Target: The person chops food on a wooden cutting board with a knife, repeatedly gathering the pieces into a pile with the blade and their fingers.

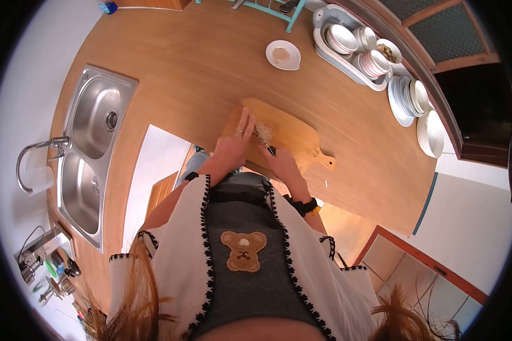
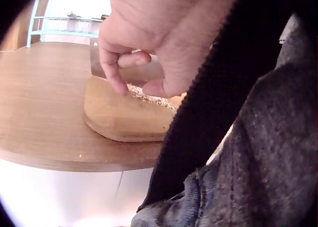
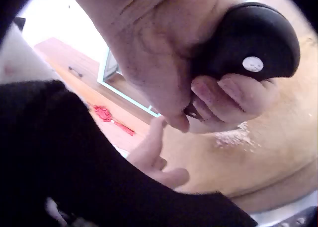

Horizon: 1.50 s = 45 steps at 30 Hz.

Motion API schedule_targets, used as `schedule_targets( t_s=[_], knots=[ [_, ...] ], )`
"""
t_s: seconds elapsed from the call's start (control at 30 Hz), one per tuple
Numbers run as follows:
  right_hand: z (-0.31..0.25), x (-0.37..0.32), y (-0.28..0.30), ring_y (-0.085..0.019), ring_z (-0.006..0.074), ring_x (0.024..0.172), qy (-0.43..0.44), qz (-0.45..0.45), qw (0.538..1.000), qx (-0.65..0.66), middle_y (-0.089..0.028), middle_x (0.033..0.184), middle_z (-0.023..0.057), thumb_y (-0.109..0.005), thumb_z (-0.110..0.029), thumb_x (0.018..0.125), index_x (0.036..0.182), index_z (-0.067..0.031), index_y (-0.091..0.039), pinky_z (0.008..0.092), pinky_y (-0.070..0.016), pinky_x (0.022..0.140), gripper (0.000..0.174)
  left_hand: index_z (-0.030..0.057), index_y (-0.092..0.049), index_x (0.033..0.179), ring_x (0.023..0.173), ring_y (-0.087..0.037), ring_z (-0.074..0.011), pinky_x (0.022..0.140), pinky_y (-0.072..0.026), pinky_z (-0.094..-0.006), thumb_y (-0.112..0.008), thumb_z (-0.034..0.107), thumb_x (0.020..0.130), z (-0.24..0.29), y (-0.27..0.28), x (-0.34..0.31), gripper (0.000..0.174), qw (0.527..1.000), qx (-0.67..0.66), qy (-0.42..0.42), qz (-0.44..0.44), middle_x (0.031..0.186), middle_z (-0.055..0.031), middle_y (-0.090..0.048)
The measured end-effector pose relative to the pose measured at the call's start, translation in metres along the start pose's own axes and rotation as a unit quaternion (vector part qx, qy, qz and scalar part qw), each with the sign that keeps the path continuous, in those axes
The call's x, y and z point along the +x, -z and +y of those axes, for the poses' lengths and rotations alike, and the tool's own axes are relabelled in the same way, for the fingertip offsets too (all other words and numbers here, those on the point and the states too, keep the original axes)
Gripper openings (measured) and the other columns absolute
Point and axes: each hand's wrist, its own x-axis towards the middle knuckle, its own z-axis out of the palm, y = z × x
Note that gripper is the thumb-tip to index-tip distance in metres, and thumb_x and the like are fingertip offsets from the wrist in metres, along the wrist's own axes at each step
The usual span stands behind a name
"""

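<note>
A wooden cutting board (image 1: pixel 296 136) with a holed handle lies at the counter's near edge. Finely chopped pale bits (image 1: pixel 263 132) are heaped on it. My right hand (image 1: pixel 284 166) grips the black handle (image 3: pixel 238 43) of a kitchen knife. Its broad metal blade (image 2: pixel 96 61) stands on edge over the board in the left wrist view, partly hidden by my left hand (image 1: pixel 231 149). That hand reaches over the board's left part, two fingers extended beside the blade and the bits. In the left wrist view its thumb and fingertips are spread apart, close to the bits.
A white dish (image 1: pixel 290 61) with light brown powder sits farther back on the counter. At the back right are a dish rack (image 1: pixel 324 51) of bowls and stacked plates (image 1: pixel 401 102). To the left is a double steel sink (image 1: pixel 85 122). A small white piece (image 1: pixel 326 183) lies right of the board.
</note>
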Motion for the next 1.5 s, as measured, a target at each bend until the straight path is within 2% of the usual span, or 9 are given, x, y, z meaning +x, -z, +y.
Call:
schedule_targets(
  t_s=[0.17,0.23,0.37,0.57,0.77,1.07,1.17,1.23,1.5],
  knots=[
    [0.019,0.002,-0.013,-0.051,0.0327,0.055,0.001,0.02,0.999,0.045,-0.051,0.057,0.0205,-0.054,-0.044,0.086,0.073,0.007,-0.056,0.0412,-0.0401,0.056,0.053,0.0014,-0.015,0.141,0.07,-0.064,-0.0325,0.053,-0.0501,-0.0379,-0.06,0.004,0.066,0.006,-0.012,0.001,0.087,0.999,0.023,-0.026,0.009,0.149,-0.0221,-0.002],
    [0.012,-0.002,-0.009,-0.057,0.0458,0.075,-0.013,-0.002,0.999,0.033,-0.057,0.07,0.0301,-0.052,-0.049,0.084,0.076,0.0058,-0.061,0.048,-0.0447,0.065,0.056,0.0008,-0.016,0.141,0.069,-0.064,-0.0323,0.053,-0.05,-0.0379,-0.06,0.004,0.067,0.004,-0.009,0.001,0.087,0.999,0.033,-0.031,0.006,0.148,-0.023,-0.002],
    [0.018,-0.008,-0.015,-0.058,0.0452,0.076,-0.023,0.0,0.998,0.05,-0.057,0.071,0.0288,-0.052,-0.048,0.084,0.077,0.0053,-0.061,0.0489,-0.0446,0.066,0.055,-0.0003,-0.015,0.141,0.068,-0.064,-0.0318,0.052,-0.0498,-0.038,-0.06,0.005,0.067,0.01,0.001,-0.002,0.087,0.996,0.056,-0.04,-0.054,0.148,-0.0244,-0.004],
    [0.003,-0.017,0.001,-0.058,0.0434,0.074,-0.031,0.01,0.999,-0.009,-0.059,0.072,0.0265,-0.053,-0.045,0.085,0.081,0.002,-0.062,0.0474,-0.0448,0.064,0.048,0.0009,-0.014,0.142,0.07,-0.063,-0.0323,0.054,-0.0498,-0.0394,-0.059,0.005,0.065,0.011,0.004,-0.007,0.089,0.999,-0.001,-0.007,-0.041,0.148,-0.0225,-0.007],
    [0.005,-0.031,-0.009,-0.058,0.0417,0.072,0.025,0.012,0.996,0.083,-0.059,0.07,0.0246,-0.054,-0.043,0.085,0.08,0.0024,-0.062,0.0446,-0.0445,0.063,0.046,0.003,-0.014,0.142,0.082,-0.062,-0.0346,0.061,-0.0507,-0.0411,-0.058,0.003,0.061,0.009,0.008,-0.03,0.092,0.997,-0.063,-0.034,0.026,0.148,-0.02,-0.011],
    [0.026,-0.017,-0.02,-0.058,0.0406,0.069,-0.018,-0.033,0.994,0.1,-0.058,0.068,0.0246,-0.053,-0.043,0.086,0.08,0.0041,-0.06,0.0432,-0.0435,0.062,0.048,0.0048,-0.016,0.143,0.082,-0.061,-0.034,0.062,-0.0513,-0.0385,-0.058,0.002,0.063,0.015,-0.01,-0.036,0.09,0.996,-0.021,-0.079,-0.026,0.149,-0.0165,-0.013],
    [0.033,-0.016,-0.023,-0.058,0.0384,0.065,0.046,0.068,0.985,0.153,-0.057,0.066,0.0234,-0.053,-0.043,0.086,0.082,0.0046,-0.06,0.0419,-0.0427,0.06,0.048,0.0045,-0.017,0.142,0.085,-0.062,-0.0356,0.063,-0.0519,-0.0418,-0.057,0.002,0.064,0.018,-0.004,-0.037,0.088,0.994,-0.009,-0.092,-0.058,0.148,-0.0173,-0.016],
    [0.034,-0.018,-0.016,-0.058,0.0343,0.062,-0.05,0.029,0.985,0.16,-0.056,0.065,0.0219,-0.052,-0.041,0.087,0.085,0.0049,-0.059,0.0404,-0.042,0.058,0.046,0.0043,-0.019,0.141,0.084,-0.062,-0.0351,0.063,-0.052,-0.0416,-0.057,0.002,0.064,0.018,-0.007,-0.037,0.086,0.994,-0.005,-0.099,-0.045,0.148,-0.0176,-0.017],
    [0.032,-0.026,-0.001,-0.056,0.0325,0.057,-0.069,0.039,0.98,0.183,-0.055,0.06,0.0206,-0.054,-0.041,0.086,0.076,0.0051,-0.057,0.0408,-0.041,0.056,0.047,0.0018,-0.028,0.138,0.079,-0.063,-0.0333,0.062,-0.0523,-0.0401,-0.058,0.002,0.063,0.018,-0.011,-0.034,0.081,0.99,0.02,-0.133,-0.031,0.146,-0.0193,-0.02]
  ],
)
